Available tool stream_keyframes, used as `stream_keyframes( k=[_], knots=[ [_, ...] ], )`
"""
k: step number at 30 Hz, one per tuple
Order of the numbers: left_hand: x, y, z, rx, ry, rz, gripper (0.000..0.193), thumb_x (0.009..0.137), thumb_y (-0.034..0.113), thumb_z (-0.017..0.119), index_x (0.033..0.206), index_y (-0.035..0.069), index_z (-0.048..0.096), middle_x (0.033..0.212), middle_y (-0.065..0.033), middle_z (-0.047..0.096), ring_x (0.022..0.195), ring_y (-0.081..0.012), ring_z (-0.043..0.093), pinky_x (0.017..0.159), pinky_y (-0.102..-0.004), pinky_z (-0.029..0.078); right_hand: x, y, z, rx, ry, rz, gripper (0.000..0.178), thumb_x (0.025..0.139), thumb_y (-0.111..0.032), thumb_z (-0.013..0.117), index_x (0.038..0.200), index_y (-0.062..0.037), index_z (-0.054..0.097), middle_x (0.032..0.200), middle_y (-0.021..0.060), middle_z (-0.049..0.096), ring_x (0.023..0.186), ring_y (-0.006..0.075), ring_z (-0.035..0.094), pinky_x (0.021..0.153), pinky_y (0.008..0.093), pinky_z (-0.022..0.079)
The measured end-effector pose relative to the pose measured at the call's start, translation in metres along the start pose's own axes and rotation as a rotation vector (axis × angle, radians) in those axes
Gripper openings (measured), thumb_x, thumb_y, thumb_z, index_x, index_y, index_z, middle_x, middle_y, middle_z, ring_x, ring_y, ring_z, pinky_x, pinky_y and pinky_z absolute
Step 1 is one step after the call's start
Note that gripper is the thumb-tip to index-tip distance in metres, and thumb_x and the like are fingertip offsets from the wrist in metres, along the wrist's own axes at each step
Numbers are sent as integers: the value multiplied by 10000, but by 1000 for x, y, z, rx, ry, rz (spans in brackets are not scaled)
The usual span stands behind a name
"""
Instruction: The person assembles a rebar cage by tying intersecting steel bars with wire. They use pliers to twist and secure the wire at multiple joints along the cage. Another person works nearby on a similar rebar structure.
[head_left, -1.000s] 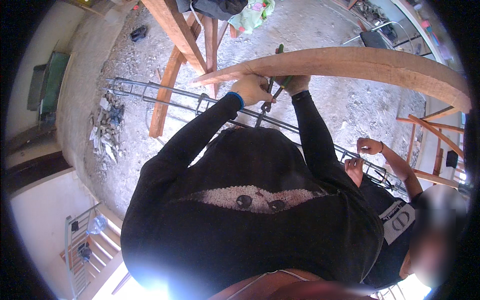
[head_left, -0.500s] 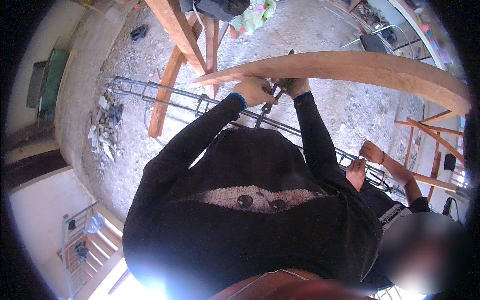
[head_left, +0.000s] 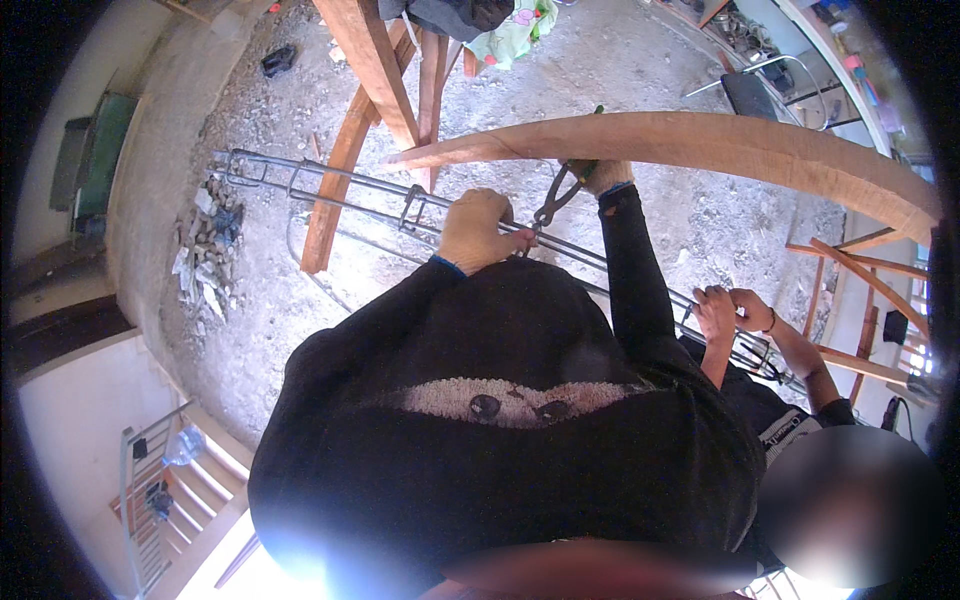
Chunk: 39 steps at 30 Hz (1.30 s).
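Our left hand (head_left: 480, 230) wraps the long grey steel rebar cage (head_left: 330, 190); right hand (head_left: 605, 176) grips metal pincers (head_left: 556, 198), fingers half hidden behind the curved wooden beam (head_left: 720, 145).

A curved plank (head_left: 720, 145) arches just above the hands, closing the space over the rebar cage (head_left: 340, 195). Wooden posts (head_left: 365, 60) cross the cage's far end. Bare gravel (head_left: 620, 70) lies open beyond.

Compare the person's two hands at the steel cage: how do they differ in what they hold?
The left hand grips a cage bar bare, fist closed; the right hand holds pincers by the handles. The left hand shows fully; the right hand sits partly under the wooden beam. Both work at one joint.
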<state>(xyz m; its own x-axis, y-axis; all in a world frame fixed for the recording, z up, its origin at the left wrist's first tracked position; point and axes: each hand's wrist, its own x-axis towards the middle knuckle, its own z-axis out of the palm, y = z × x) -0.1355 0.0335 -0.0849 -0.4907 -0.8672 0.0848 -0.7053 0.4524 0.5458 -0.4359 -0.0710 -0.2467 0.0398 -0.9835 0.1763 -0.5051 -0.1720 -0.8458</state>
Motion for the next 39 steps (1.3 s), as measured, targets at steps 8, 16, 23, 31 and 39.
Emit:
stream_keyframes(
  k=[8,16,23,31,39],
  knots=[
    [-22,-2,-3,-278,-378,-97,501,960,589,629,1027,119,791,972,-172,752,969,-399,723,829,-536,540,-4,8,7,182,105,5,423,1039,-529,618,1229,-153,651,1133,88,738,1055,302,700,907,519,582],
    [-27,-12,2,-133,-532,-33,461,999,545,566,1112,148,772,985,-172,749,973,-408,713,827,-519,534,2,23,6,522,48,148,408,1023,-523,651,1158,-138,661,1110,99,738,1004,304,702,856,491,586],
    [-24,-19,1,-179,-519,43,427,1017,498,564,1127,141,770,1006,-174,750,980,-404,711,849,-503,535,15,10,17,359,75,166,409,1028,-518,645,1181,-139,650,1133,98,732,1019,298,696,869,487,582],
    [2,4,1,-337,-84,-81,476,946,394,722,1282,58,698,1248,-210,721,1205,-404,669,1020,-467,524,33,-9,34,196,102,184,411,1033,-512,638,1207,-140,638,1159,98,726,1037,290,690,884,483,577],
    [129,1,93,-382,-403,194,709,805,449,838,1333,16,647,1226,-274,721,1191,-420,681,1050,-487,524,30,-13,25,204,75,187,414,1039,-506,631,1234,-140,626,1185,97,719,1054,282,683,898,478,573]
  ],
)
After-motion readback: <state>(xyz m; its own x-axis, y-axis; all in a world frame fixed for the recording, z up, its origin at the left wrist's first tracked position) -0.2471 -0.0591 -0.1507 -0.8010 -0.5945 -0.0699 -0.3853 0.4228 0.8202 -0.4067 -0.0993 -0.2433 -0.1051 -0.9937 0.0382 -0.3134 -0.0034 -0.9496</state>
